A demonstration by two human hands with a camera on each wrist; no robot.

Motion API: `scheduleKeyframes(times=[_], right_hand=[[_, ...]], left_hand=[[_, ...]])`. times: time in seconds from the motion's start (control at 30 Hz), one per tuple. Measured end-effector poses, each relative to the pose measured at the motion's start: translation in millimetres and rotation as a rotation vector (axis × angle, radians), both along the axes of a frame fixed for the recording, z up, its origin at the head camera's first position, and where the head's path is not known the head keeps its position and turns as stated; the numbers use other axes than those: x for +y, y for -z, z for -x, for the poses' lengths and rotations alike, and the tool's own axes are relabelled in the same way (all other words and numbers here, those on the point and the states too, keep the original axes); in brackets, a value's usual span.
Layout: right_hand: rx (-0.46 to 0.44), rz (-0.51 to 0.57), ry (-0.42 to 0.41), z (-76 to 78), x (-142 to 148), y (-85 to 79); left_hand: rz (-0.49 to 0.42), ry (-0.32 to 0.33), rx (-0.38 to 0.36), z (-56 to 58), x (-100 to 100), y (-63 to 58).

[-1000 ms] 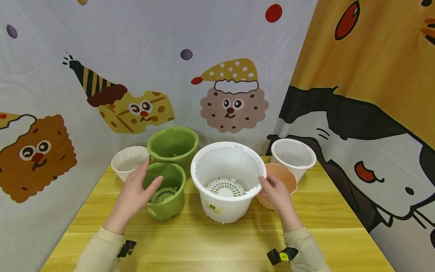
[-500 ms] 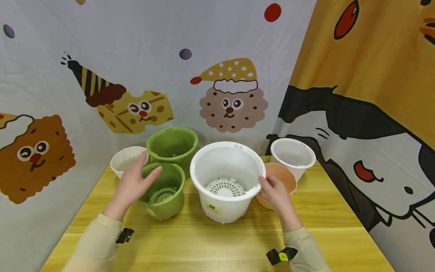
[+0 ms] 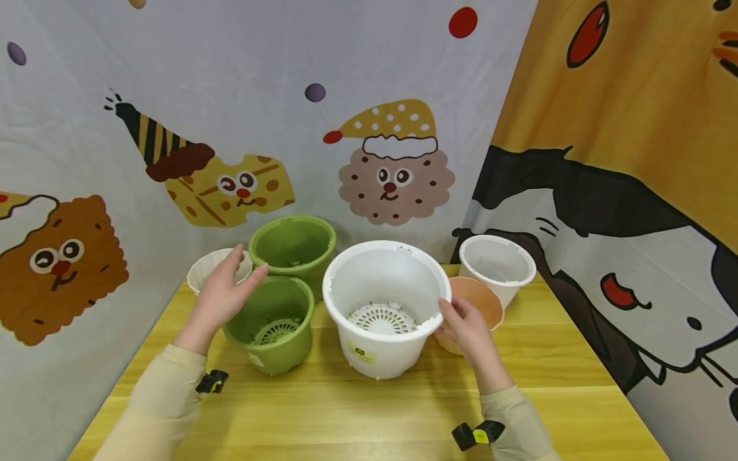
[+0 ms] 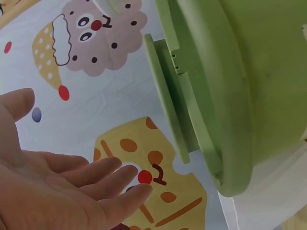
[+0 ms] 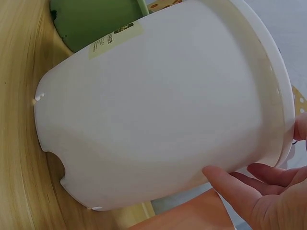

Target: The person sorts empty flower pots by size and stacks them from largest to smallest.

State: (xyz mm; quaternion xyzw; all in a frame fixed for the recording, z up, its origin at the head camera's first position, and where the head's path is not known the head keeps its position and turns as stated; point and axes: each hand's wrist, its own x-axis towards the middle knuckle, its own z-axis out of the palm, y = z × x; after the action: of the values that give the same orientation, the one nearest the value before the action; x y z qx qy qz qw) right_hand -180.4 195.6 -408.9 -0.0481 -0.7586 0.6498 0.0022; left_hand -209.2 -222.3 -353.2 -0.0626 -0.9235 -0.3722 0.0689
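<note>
A large white plastic flower pot (image 3: 377, 355) with a slotted bottom and a small label stands at the middle of the table. My right hand (image 3: 471, 330) grips its right rim, thumb and fingers at the edge, as the right wrist view also shows. Left of it stands a smaller green pot (image 3: 282, 352) with the same slotted bottom. My left hand (image 3: 219, 298) is held over that pot's left side, fingers extended and thumb spread, with nothing in it. In the left wrist view the palm (image 4: 53, 196) faces the green pots' rims across a gap.
A larger green pot (image 3: 294, 240) stands behind the small one, with a white fluted pot (image 3: 202, 269) to its left. A peach pot (image 3: 484, 304) sits behind my right hand, and a white pot (image 3: 498, 256) at the back right. A printed cloth (image 3: 248, 77) hangs behind the wooden table (image 3: 346, 416).
My left hand has drifted slightly left and away from me, uncovering more of the small green pot. The right hand and the large white pot have stayed in place.
</note>
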Motion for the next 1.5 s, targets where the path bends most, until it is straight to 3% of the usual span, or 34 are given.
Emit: scheduleKeyframes(times=[0.63,1.17,1.5], right_hand=[[0.005,-0.002,0.005,0.6,0,2.4],[0.010,-0.004,0.005,0.4,-2,2.5],[0.014,-0.002,0.007,0.5,-2,2.8]], left_hand=[[-0.088,-0.040,-0.104,8.7,-1,4.4],[-0.419,-0.046,-0.265,35.6,-11,4.9],[-0.528,-0.134,-0.353,50.3,-9,-0.3]])
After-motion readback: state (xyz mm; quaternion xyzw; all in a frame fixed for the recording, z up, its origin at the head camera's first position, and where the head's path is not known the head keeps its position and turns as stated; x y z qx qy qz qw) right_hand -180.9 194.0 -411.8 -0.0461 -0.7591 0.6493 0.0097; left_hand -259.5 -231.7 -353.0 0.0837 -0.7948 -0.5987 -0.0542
